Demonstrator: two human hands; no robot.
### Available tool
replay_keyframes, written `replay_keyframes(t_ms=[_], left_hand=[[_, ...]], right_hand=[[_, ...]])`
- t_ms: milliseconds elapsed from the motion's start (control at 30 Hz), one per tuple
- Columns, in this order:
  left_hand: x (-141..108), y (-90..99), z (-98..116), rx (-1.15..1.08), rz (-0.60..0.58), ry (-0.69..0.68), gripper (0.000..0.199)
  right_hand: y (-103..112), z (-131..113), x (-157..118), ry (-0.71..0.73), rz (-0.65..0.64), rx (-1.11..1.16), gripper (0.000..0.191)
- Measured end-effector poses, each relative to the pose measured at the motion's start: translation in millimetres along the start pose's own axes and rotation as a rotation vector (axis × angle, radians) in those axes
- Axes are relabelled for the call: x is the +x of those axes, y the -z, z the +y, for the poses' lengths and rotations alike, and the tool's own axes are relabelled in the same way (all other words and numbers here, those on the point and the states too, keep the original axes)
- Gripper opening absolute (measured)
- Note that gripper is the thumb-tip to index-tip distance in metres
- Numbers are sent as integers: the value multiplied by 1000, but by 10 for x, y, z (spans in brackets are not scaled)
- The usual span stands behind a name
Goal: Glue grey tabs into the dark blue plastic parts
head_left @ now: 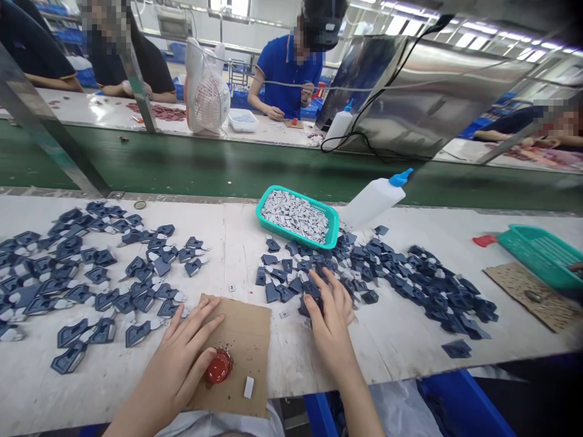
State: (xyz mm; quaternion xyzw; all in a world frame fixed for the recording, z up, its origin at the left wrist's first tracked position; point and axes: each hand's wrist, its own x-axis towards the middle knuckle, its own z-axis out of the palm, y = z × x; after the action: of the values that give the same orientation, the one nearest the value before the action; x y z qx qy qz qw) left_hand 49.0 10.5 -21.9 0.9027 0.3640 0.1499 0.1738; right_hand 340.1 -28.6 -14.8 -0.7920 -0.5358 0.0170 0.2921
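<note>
On cardboard, the left hand touches a red cap.

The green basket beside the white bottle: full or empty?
Full or nearly so: small pale pieces cover the inside of the green basket from end to end.

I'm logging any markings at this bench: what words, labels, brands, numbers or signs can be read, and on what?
No text can be read.
Loose white tag beside the cardboard: dark mark, too small.
White tags in the green basket: marks too small.
White patch on the black headwear across the bench: too blurred.
White bottle with blue cap: no lettering visible.
</note>
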Motion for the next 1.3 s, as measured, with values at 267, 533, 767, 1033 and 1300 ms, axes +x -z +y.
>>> replay_keyframes(t_ms=[267, 533, 767, 1033, 1300], left_hand=[[-28, -33, -33, -13, -7, 0, 47], [-22, -31, -21, -3, 31, 5, 48], [-45, -90, -78, 3, 33, -4, 48], [-33, -127, 0, -38, 110, 53, 42], [-28, -154, 6, -32, 130, 53, 41]], right_hand=[[504, 648, 608, 94, 10, -40, 34], [768, 917, 924, 204, -360, 17, 28], [960, 1354, 1133, -69, -127, 222, 42], [1018, 1949, 2003, -383, 150, 275, 36], [738, 2090, 2129, -306, 259, -35, 29]])
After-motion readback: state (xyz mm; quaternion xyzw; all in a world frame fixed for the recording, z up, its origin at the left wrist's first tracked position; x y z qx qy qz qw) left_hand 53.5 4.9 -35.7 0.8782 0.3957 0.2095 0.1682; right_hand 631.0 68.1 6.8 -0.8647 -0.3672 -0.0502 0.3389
